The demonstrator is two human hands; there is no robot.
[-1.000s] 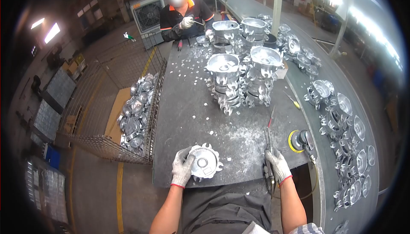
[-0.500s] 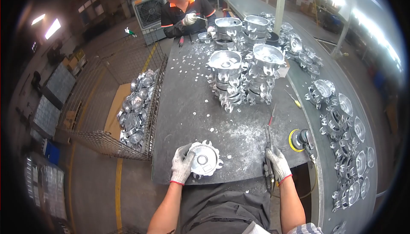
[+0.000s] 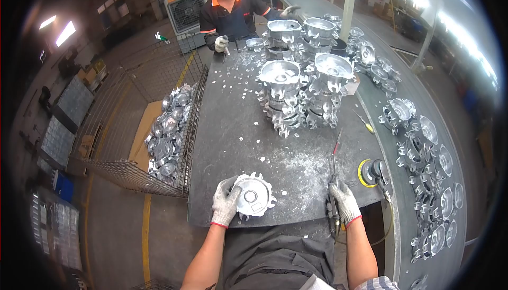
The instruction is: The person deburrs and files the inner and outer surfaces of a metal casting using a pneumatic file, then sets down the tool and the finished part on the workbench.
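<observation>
On the bench's near edge lies a round silver metal casting with a notched rim and a central hub. My left hand, in a pale knit glove with a red cuff, grips its left edge, thumb on top. Over at the right, my gloved right hand is closed around a long slim hand tool with a dark body. Its thin front end, with a red section, points away from me, apart from the casting. Some fingers of the right hand are hidden.
Stacked castings stand mid-bench. A yellow-rimmed disc sander and a yellow-handled tool lie right. A conveyor carries more castings. Left is a wire cage of castings. A co-worker stands at the far end; chips litter the bench.
My hands, the casting and the slim tool stay practically still. Across the bench, the co-worker's hands have moved apart, one lowered to the bench and the other reaching out toward the conveyor.
</observation>
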